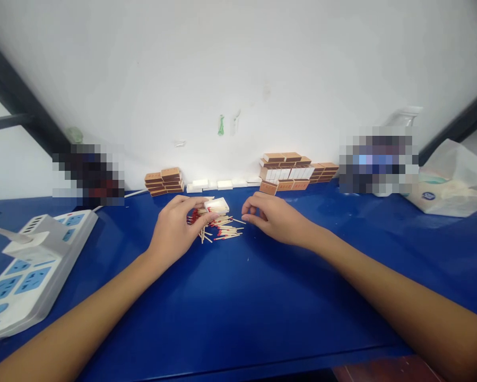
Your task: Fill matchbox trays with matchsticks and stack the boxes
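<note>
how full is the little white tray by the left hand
Seemingly empty: the tray shows a bare white inside, while the matches lie loose on the table.

From here, the near half of the blue desk [238, 313] lies bare, with open room between the two forearms. On the left a white power strip [27, 265] fills the desk's edge. Against the far wall stand a low stack of matchboxes [164, 181], a row of white trays [218, 184] and a taller stack [294, 171]. A plastic bag [449, 185] crowds the far right. Loose matches [224, 229] litter the gap between the left hand [174, 231] and the right hand [274, 217].
</note>
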The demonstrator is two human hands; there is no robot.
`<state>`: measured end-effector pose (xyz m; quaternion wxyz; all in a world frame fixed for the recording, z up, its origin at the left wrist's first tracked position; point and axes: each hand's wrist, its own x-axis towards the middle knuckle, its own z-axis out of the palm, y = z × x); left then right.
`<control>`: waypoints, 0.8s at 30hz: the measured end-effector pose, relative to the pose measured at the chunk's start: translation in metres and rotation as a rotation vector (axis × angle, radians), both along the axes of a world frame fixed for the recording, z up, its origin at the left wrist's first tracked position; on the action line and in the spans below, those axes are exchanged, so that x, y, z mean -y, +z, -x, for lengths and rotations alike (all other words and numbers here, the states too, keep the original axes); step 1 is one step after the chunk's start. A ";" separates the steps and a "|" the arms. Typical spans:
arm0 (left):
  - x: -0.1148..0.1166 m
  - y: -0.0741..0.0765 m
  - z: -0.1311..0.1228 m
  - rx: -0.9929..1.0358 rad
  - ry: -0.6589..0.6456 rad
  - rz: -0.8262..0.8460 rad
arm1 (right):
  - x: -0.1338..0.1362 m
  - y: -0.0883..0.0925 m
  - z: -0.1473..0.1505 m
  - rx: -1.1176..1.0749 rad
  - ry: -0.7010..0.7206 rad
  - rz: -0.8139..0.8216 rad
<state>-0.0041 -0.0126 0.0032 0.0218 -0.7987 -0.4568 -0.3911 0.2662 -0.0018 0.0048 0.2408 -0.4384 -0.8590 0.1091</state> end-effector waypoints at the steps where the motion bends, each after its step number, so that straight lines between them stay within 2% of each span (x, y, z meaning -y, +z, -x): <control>1: 0.000 0.000 0.000 0.005 -0.003 0.000 | 0.001 -0.001 0.001 0.000 0.002 0.020; 9: 0.001 -0.002 -0.001 -0.018 -0.039 0.034 | -0.001 -0.018 0.010 0.060 -0.073 0.069; 12: 0.000 -0.004 -0.001 -0.030 -0.047 0.040 | -0.003 -0.014 0.008 0.045 -0.086 0.065; 16: 0.000 -0.005 -0.001 -0.028 -0.077 0.038 | 0.003 -0.001 0.008 -0.061 -0.110 -0.104; 19: 0.004 -0.005 -0.003 -0.029 -0.146 0.049 | 0.013 0.005 0.016 -0.103 -0.041 -0.196; 24: 0.010 -0.003 -0.007 -0.055 -0.263 0.023 | 0.027 0.004 0.027 -0.016 0.051 -0.201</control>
